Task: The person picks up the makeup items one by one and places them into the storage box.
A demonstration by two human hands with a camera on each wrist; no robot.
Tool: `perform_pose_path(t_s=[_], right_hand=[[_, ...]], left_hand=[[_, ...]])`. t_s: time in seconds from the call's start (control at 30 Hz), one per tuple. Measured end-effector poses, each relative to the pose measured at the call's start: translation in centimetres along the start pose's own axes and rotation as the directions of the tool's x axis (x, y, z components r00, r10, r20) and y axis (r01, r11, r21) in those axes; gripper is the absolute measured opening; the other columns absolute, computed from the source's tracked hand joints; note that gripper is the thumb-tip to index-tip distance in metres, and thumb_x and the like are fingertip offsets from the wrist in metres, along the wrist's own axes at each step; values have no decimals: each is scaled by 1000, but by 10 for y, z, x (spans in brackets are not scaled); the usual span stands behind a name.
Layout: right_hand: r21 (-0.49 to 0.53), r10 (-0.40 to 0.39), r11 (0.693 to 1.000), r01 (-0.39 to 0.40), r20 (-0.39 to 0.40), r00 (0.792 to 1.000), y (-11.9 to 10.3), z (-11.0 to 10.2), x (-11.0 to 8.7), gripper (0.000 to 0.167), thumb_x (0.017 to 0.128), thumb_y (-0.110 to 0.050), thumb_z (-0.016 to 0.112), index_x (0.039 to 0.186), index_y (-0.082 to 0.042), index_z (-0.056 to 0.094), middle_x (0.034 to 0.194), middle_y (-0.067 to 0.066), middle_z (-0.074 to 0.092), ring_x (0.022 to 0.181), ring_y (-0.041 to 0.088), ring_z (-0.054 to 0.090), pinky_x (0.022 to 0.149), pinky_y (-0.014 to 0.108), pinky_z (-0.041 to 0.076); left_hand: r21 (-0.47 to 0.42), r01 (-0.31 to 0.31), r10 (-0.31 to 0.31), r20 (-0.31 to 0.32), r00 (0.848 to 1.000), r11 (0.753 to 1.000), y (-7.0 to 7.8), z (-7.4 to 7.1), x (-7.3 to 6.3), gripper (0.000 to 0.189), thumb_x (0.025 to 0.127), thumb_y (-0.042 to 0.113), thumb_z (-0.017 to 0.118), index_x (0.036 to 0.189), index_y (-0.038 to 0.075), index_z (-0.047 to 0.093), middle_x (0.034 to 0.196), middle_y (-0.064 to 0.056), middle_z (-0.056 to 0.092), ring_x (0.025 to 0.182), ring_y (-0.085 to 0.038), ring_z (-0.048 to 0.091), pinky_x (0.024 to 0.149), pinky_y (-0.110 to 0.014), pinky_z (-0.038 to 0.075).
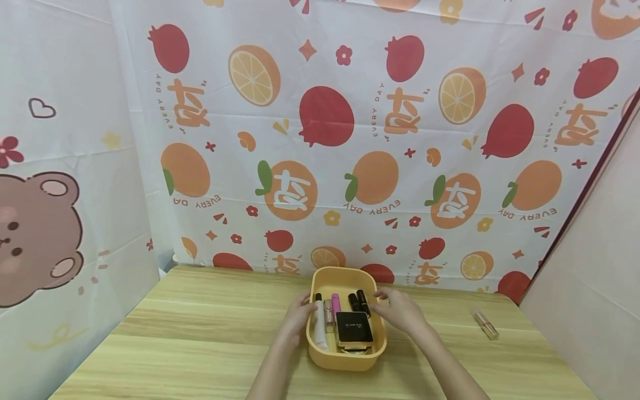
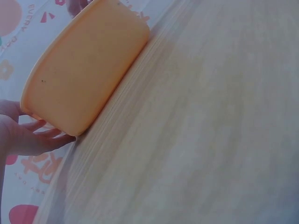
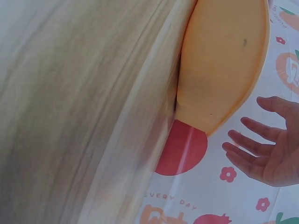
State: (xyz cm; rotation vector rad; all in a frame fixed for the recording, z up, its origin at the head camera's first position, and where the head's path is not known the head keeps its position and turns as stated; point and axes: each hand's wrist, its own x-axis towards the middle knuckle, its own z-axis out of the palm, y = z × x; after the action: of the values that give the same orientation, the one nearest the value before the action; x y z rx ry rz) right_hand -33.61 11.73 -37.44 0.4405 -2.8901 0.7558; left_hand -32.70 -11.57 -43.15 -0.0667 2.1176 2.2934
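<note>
A yellow plastic bin point(image 1: 347, 362) stands on the table. My left hand point(image 1: 296, 319) holds its left side, the thumb at the rim and the fingers point(image 2: 49, 140) against the outer wall in the left wrist view. On the right, my right hand point(image 3: 268, 147) is beside the bin with fingers spread, apart from the wall in the right wrist view. Inside lie a white tube point(image 1: 320, 328) with a black end, a clear pinkish tube point(image 1: 328, 316), a pink tube point(image 1: 336, 303), two black tubes point(image 1: 359, 303) and a black square compact point(image 1: 354, 328). Something under the compact is mostly hidden.
A small clear pinkish cosmetic tube point(image 1: 485, 325) lies on the wooden table point(image 1: 200, 333) to the right. A fruit-print curtain point(image 1: 325, 183) hangs along the table's back edge. A bear-print sheet point(image 1: 40, 233) hangs at left, and a white surface point(image 1: 590, 250) borders the right.
</note>
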Motion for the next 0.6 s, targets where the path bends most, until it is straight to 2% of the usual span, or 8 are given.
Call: perform_pose_path(t_s=[0.33,0.6], right_hand=[[-6,12,1000,-12,-6,1000,7,-1,-2,34,81,-30,67,106,-7,65,104,12,64,94,34,58,74,48,48],[-26,21,999,-22,-20,1000,15,-3,-5,28,82,-26,66,104,-8,66,102,13,64,94,35,58,76,51,47]], left_hand=[[-5,5,-5,-1,1000,1000,1,-1,0,52,90,2,46,139,-6,29,136,-34,30,104,-38,50,81,-41,48],[-5,-3,3,1,1000,1000,0,0,0,52,89,1,46,138,-6,29,136,-34,30,105,-39,49,83,-42,47]])
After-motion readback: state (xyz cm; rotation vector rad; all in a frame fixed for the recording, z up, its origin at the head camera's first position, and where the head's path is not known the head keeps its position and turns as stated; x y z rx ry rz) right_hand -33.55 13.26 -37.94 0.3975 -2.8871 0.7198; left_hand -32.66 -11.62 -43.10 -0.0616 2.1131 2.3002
